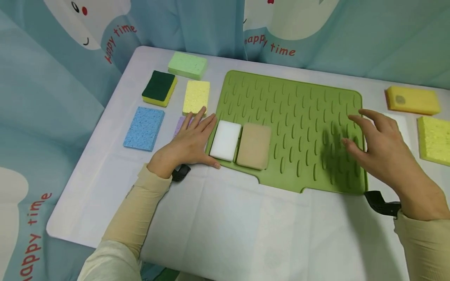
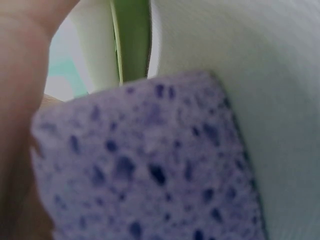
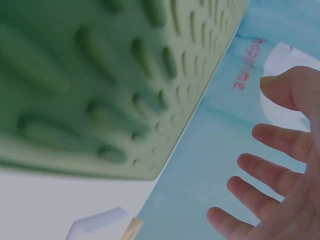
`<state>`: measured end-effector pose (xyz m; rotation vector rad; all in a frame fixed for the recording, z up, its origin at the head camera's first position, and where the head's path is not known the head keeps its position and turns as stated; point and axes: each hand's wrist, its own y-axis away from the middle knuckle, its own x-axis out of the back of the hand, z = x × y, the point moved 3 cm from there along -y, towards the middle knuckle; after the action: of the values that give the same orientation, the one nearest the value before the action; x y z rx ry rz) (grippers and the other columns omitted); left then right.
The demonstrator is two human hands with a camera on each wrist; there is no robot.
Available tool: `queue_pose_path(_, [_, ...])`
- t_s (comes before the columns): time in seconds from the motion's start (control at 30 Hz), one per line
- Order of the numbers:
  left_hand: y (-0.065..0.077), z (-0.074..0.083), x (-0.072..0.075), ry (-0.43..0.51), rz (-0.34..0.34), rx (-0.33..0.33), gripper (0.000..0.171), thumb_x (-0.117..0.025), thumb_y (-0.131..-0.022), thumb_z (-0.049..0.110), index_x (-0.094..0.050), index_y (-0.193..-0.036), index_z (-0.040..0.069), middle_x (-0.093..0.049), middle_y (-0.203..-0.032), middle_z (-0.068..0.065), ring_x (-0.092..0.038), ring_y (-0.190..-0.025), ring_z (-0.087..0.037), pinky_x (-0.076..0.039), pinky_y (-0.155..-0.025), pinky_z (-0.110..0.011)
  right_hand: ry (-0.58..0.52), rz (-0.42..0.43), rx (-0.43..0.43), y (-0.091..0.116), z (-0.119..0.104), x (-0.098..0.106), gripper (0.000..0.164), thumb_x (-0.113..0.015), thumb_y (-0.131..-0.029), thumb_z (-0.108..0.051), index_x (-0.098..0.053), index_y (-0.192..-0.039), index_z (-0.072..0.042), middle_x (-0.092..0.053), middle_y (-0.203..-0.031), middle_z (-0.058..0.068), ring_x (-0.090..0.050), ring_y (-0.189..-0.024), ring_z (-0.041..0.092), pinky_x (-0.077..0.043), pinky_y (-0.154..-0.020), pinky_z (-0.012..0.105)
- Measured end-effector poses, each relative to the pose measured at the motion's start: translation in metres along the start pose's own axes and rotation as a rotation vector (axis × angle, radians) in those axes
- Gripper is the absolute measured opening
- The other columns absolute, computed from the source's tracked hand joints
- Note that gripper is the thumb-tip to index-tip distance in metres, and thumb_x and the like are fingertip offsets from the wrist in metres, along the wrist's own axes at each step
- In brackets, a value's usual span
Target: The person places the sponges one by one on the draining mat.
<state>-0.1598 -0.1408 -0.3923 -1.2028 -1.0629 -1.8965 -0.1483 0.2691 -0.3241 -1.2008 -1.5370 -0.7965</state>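
My left hand (image 1: 191, 142) lies spread with straight fingers at the left edge of the green ridged mat (image 1: 309, 113), partly hiding a purple sponge (image 1: 179, 125). Its thumb points along the mat's near left corner, just below a white sponge block (image 1: 226, 140). Beside that block on the mat is a tan sponge (image 1: 254, 146). Close up in the left wrist view, the purple sponge (image 2: 150, 160) shows its pores. Over the mat's right edge hovers my right hand (image 1: 383, 150), fingers apart and holding nothing; its shadow falls on the mat.
Left of the mat lie a blue sponge (image 1: 144, 128), a dark green and yellow scrub sponge (image 1: 159, 88), a light green sponge (image 1: 188, 65) and a pale yellow one (image 1: 196, 96). At right are an orange-yellow sponge (image 1: 414, 100) and a yellow sponge (image 1: 436, 139). A curtain (image 1: 211, 27) borders the table.
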Motion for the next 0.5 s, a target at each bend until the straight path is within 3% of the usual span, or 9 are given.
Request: queue_pose_path(0.5, [0.000,0.000,-0.001,-0.006,0.000,0.000,0.136,-0.072,-0.066,0.079,-0.004,-0.160,0.007,-0.002,-0.169,-0.007,0.023,-0.153,-0.026,0.014,-0.123,-0.049,0.096,-0.069,-0.088,-0.004,0.048,0.001,0.055,-0.053,-0.096,-0.011,-0.035,-0.143,0.011,-0.022,-0.155,0.035,-0.018,-0.137,0.065,-0.017,-0.111,0.073])
